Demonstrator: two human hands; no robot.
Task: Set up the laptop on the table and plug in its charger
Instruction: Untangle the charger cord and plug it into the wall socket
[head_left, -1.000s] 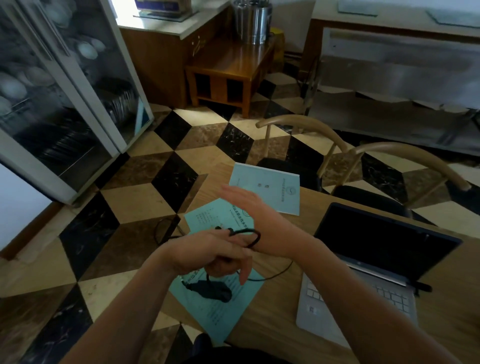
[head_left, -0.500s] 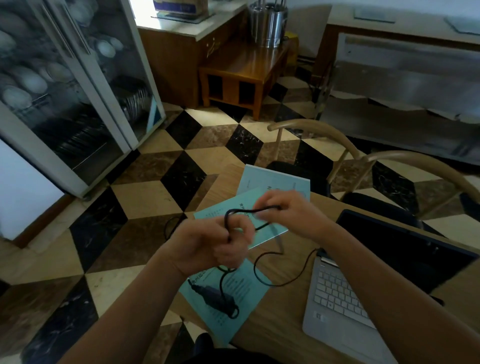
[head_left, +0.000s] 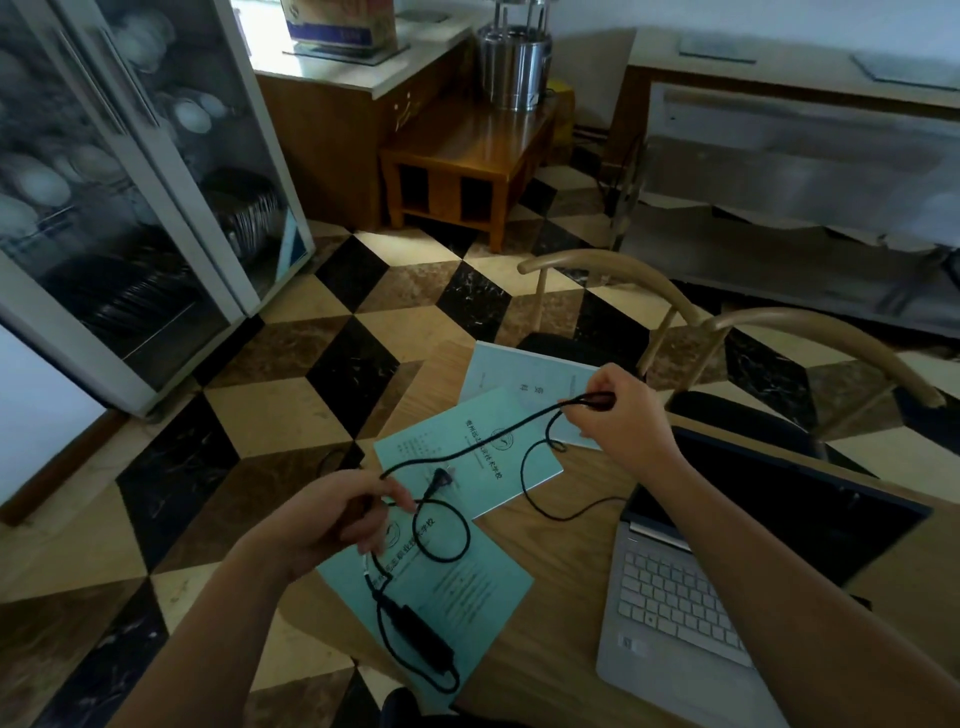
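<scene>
Charger cord: black, thin, held taut in the air between both hands above the desk's left part. Right hand pinches the cord's end near the desk's far edge, thumb and fingers closed on it; the plug tip itself is hidden in the grip. From there a slack loop drops to the desk and runs toward the laptop's left side; whether it touches the laptop, cannot tell. Left hand is closed on the cord near the desk's left edge, fingers curled around it. Below that hand the cord makes a loop on the desk and continues to the brick, which lies near the front-left corner on a teal booklet. Wall plug lies just right of the left hand, on a second booklet.

Laptop: open, screen dark, at the desk's right part, right of both hands. A third, paler booklet lies at the far edge, partly under the right hand. Two chairs stand beyond the desk.
</scene>
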